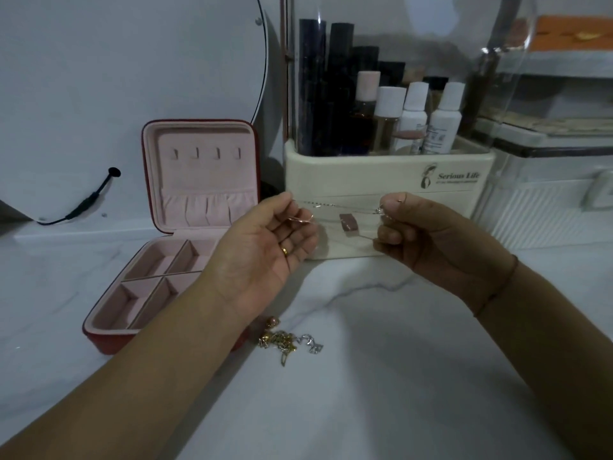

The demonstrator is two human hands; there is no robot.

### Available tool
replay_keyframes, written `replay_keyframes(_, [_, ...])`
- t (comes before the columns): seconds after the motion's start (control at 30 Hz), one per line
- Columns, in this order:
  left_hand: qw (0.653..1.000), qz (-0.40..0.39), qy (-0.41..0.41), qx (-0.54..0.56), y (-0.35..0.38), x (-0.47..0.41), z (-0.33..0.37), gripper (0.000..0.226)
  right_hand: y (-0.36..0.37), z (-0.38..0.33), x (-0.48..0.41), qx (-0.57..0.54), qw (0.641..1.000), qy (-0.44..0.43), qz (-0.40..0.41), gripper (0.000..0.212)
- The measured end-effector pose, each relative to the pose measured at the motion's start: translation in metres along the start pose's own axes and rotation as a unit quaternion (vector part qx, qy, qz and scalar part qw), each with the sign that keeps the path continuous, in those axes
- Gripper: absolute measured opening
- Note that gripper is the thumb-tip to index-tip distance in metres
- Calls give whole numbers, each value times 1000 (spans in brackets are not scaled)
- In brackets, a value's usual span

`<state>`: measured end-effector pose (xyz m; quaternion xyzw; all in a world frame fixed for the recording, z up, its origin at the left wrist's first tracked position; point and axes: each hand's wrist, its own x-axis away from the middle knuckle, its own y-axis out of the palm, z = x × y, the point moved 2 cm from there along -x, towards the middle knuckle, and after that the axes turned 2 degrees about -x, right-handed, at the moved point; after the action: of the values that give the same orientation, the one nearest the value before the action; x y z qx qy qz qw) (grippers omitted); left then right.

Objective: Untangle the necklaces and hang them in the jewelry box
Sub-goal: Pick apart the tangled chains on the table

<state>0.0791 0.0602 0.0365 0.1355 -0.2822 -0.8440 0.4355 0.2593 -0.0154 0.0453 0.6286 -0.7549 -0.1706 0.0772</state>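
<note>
A thin necklace (pixel 326 204) is stretched between both hands, to the right of the open jewelry box (pixel 199 180). The left hand (pixel 265 240), palm up, pinches one end with curled fingertips. The right hand (pixel 418 234) pinches the other end between thumb and forefinger. A tangled pile of necklaces (pixel 288 343) lies beside the box's front right corner. Right of the box, a cream organizer (pixel 381 174) reads "Serious Life"; its smaller print is illegible.
</note>
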Motion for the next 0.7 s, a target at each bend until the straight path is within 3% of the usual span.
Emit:
replay_keyframes(0.13, [1000, -20, 2, -13, 5, 3, -2, 23, -5, 3, -3, 81, 996, -10, 46, 10])
replay_keyframes(0.33, [999, -21, 3, -49, 7, 5, -6, 20, -7, 2, -2, 109, 991, -21, 76, 13])
replay_keyframes(0.5, [995, 20, -4, -99, 4, 5, -7, 20, -8, -1, -1, 125, 986, -49, 100, 12])
replay_keyframes(0.7, [982, 51, 7, -182, 0, 7, -10, 15, -5, -10, 2, 239, 952, -161, 101, 11])
